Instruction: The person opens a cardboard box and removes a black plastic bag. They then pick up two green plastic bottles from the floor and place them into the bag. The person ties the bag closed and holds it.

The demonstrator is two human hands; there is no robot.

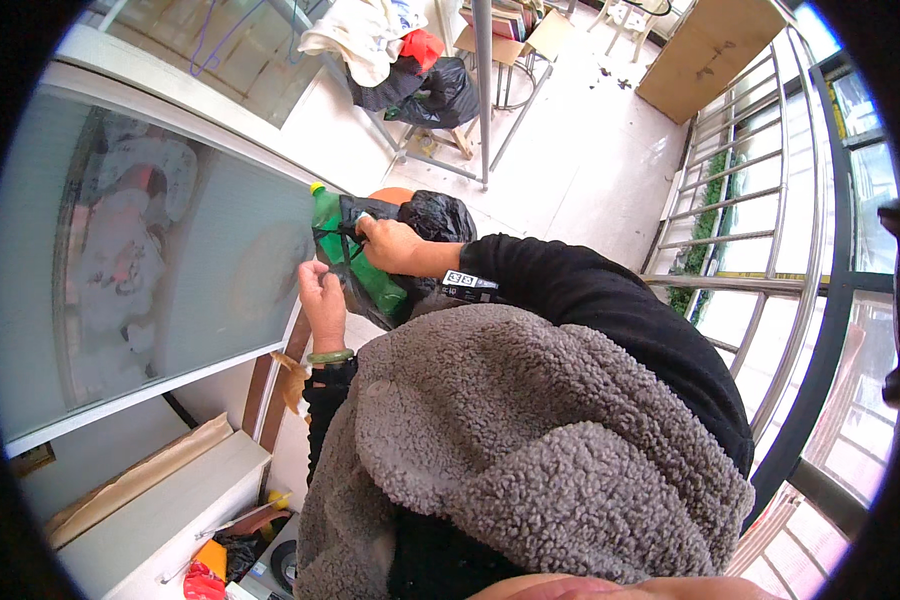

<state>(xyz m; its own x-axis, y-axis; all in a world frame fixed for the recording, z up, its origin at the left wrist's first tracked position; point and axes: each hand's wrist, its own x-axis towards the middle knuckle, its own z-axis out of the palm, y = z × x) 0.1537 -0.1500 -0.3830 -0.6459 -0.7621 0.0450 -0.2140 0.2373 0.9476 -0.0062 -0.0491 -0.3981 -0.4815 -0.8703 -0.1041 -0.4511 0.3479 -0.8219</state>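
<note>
A black plastic bag (353, 213) hangs in front of me with green plastic bottles in it. One green bottle (327, 212) with a yellow cap sticks out at the top left, and green plastic (382, 290) shows again lower down. My right hand (390, 245) is closed on the bunched black plastic near the top of the bag. Beside the bag's left edge is my left hand (322, 300), fingers curled together; whatever lies between them is too small to make out. A green bangle (330, 356) circles the left wrist.
A frosted glass panel (220, 230) stands close on the left. Another black bag (438, 215) and something orange (392, 194) lie just beyond my right hand. Farther off is a metal frame (485, 110) with heaped clothes (355, 40). Metal railings (770, 210) run along the right.
</note>
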